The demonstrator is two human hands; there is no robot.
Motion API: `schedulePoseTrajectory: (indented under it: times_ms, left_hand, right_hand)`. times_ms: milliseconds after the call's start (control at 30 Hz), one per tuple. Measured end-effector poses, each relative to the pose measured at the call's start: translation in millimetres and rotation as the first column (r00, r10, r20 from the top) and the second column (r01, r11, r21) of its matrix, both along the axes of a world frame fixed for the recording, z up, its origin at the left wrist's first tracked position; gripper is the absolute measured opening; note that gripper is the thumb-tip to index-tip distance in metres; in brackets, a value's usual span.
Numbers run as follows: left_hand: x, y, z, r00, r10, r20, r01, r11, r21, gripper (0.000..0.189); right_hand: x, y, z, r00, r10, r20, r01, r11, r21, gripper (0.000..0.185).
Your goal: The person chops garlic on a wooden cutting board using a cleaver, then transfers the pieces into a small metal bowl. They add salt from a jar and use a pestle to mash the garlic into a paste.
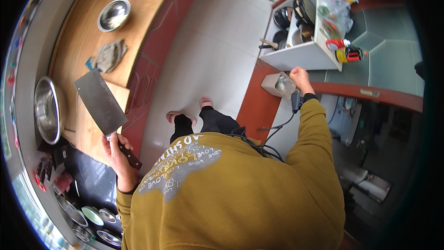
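Observation:
My left hand (116, 152) grips the dark riveted handle of a Chinese cleaver (100, 100). Its broad grey blade is held out over a wooden cutting board (88, 137) at the counter's edge, hiding part of it. At the right, my right hand (301, 79) hangs beside the rim of a small pale waste bin (272, 85). A clear plastic liner (285, 85) shows in the bin's mouth. The fingers of that hand are curled, and whether they enclose anything is hidden.
On the wooden counter (138, 17) are a steel bowl (114, 15), a crumpled cloth (110, 55) and a large basin (48, 111). A white rack (295, 55) holds pans; bottles (348, 55) and plastic bags (334, 14) sit on it. A cable (274, 133) hangs at my right side.

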State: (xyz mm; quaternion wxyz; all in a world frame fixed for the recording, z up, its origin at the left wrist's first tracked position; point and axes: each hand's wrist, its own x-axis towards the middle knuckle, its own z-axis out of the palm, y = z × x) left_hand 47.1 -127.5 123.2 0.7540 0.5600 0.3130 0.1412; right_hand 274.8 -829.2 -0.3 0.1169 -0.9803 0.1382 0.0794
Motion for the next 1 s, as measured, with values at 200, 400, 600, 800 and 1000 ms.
schedulePoseTrajectory:
  times_ms: [200, 400, 600, 800, 1000]
  left_hand:
    - [42.2, -49.1, 7.9, 0.997, -0.062, -0.05, 0.062, 0.998, -0.004, 0.019]
    - [64.9, -84.8, 16.3, 0.987, -0.129, -0.099, 0.135, 0.989, 0.06, 0.01]
    - [74.7, -107.1, 18.3, 0.989, -0.095, -0.114, 0.104, 0.992, 0.069, 0.021]
    - [67.9, -121.7, 25.3, 0.978, -0.036, -0.206, 0.045, 0.998, 0.037, 0.014]
    - [45.1, -106.1, 31.3, 0.989, -0.003, -0.15, 0.007, 1.0, 0.026, 0.015]
  right_hand:
    - [-54.9, -153.1, 3.3, 0.95, -0.31, 0.03, 0.312, 0.948, -0.063, 0.01]
    - [-74.1, -227.1, 2.0, 0.892, -0.439, -0.107, 0.406, 0.883, -0.235, 0.009]
    - [-77.3, -245.0, -13.0, 0.876, -0.463, -0.132, 0.349, 0.799, -0.49, 0.021]
    - [-32.3, -198.8, 7.3, 0.872, -0.414, -0.262, 0.3, 0.874, -0.382, 0.03]
    - [28.9, -75.9, -18.4, 0.963, -0.1, -0.251, 0.137, 0.982, 0.133, 0.04]
